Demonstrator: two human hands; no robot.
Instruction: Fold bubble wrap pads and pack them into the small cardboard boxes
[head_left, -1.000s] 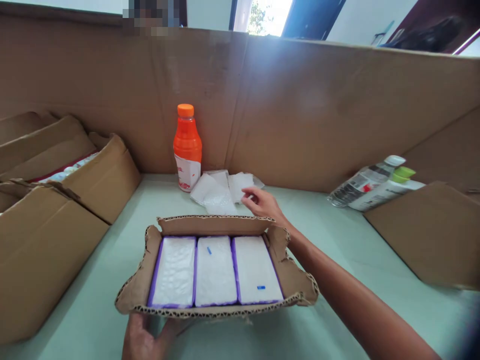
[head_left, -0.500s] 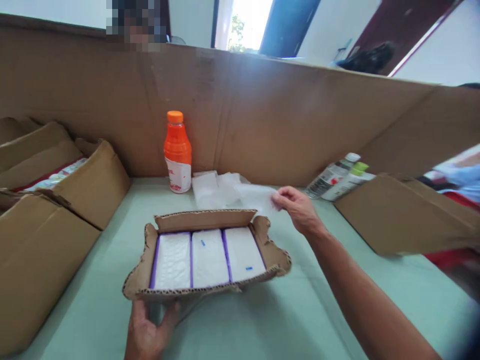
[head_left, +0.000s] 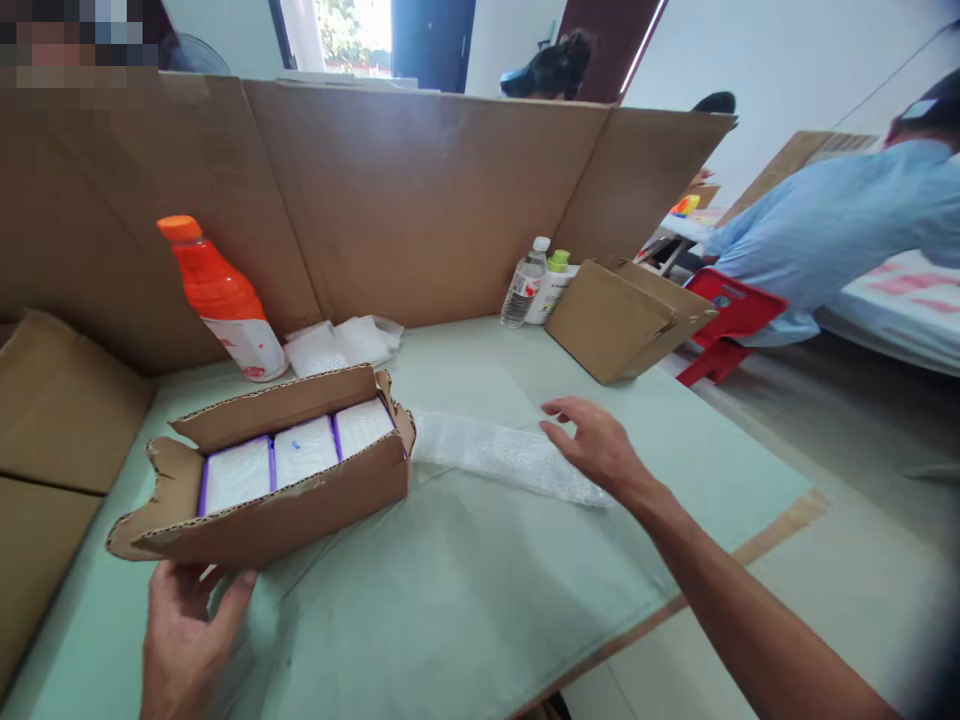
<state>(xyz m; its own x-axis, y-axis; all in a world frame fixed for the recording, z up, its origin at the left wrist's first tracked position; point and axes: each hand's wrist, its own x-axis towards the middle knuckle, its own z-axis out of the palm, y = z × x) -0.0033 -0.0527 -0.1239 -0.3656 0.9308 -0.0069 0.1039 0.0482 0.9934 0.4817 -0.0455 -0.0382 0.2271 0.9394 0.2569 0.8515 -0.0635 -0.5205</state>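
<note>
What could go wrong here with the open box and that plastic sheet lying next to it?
The cardboard box looks tipped up at its near edge over the left hand, so the three white packs might slide or spill if it tilts further. The bubble wrap sheet lies loose under the right hand and could slip across the smooth table. The orange bottle stands close behind the box and might get knocked.

The left hand (head_left: 180, 630) sat low and near the body, fingers curled upward and loosely spread. The right arm reached forward, its right hand (head_left: 596, 450) palm-down, fingers extended, thumb apart.
</note>
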